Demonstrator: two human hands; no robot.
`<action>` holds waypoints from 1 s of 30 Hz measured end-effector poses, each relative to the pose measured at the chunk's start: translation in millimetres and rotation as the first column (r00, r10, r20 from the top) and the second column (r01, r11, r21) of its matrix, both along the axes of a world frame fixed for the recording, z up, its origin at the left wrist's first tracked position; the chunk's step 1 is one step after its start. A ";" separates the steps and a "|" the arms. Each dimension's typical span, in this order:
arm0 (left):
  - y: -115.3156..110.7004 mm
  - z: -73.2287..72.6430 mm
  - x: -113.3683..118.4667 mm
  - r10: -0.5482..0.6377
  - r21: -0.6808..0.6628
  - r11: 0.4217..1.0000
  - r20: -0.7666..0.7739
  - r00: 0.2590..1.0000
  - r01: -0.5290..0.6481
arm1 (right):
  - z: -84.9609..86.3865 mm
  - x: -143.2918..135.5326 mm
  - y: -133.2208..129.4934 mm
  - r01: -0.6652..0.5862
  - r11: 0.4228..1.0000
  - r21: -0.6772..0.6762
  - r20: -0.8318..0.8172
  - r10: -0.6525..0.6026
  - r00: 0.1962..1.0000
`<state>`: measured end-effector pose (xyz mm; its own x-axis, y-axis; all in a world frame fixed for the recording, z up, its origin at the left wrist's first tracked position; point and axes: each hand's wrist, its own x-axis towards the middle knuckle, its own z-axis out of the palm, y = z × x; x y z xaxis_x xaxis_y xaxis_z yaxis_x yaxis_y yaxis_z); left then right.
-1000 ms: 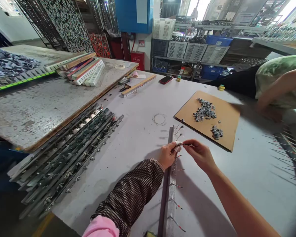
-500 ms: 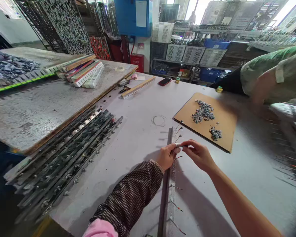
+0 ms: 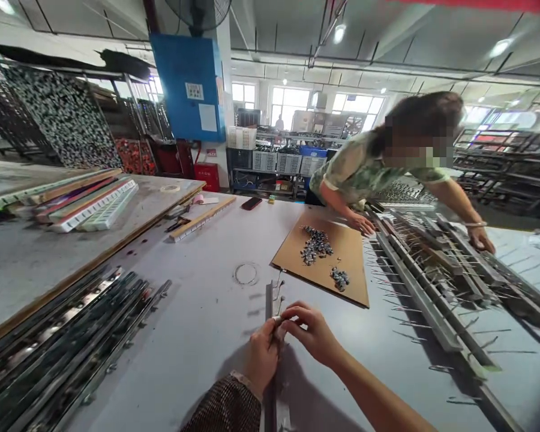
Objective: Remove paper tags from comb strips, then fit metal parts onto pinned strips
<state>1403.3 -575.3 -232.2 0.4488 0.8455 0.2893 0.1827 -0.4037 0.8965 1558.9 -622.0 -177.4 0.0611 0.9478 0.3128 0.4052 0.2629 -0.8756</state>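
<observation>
A narrow metal angle bar [image 3: 269, 300] lies lengthwise on the white table, with thin wire prongs along its edge, some tipped with small dark pieces. My left hand [image 3: 263, 355] is closed over the bar, its thumb and forefinger pinched at one prong. Against those fingertips, my right hand [image 3: 312, 333] is pinched too, its fingers curled. Whatever lies between the fingertips is too small and covered to name. Beyond my hands, a brown cardboard sheet [image 3: 353, 264] bears a larger pile of small grey-blue pieces [image 3: 315, 245] and a smaller heap [image 3: 340, 278].
Several dark bars [image 3: 94, 342] are stacked at left. Across the table a co-worker [image 3: 355, 162] leans over more pronged bars [image 3: 420, 300], both hands among them. A phone [image 3: 252, 203] and a marked wooden strip [image 3: 202, 219] lie towards the back.
The view has tilted up and turned right, bringing the co-worker and the right-hand bars into sight. My hands are still together at the bar.
</observation>
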 end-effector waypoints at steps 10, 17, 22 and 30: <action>2.1 -1.5 3.2 0.081 0.129 0.988 0.015 0.997 -0.083 | -15.8 -15.5 -0.9 0.084 0.984 0.156 0.096 -0.100 0.990; 12.4 2.3 8.3 0.094 0.023 0.995 -0.009 0.996 -0.094 | -16.2 51.6 -0.4 0.216 0.976 0.023 0.112 -0.217 0.970; 15.9 -5.1 13.3 0.073 -0.123 0.991 0.132 0.989 -0.057 | -31.1 155.5 28.4 0.735 0.677 0.045 0.653 -0.577 0.491; -10.9 2.4 -8.7 0.219 -0.232 0.959 0.251 0.943 -0.162 | -48.2 178.5 65.5 0.706 0.708 -0.009 0.780 -0.437 0.449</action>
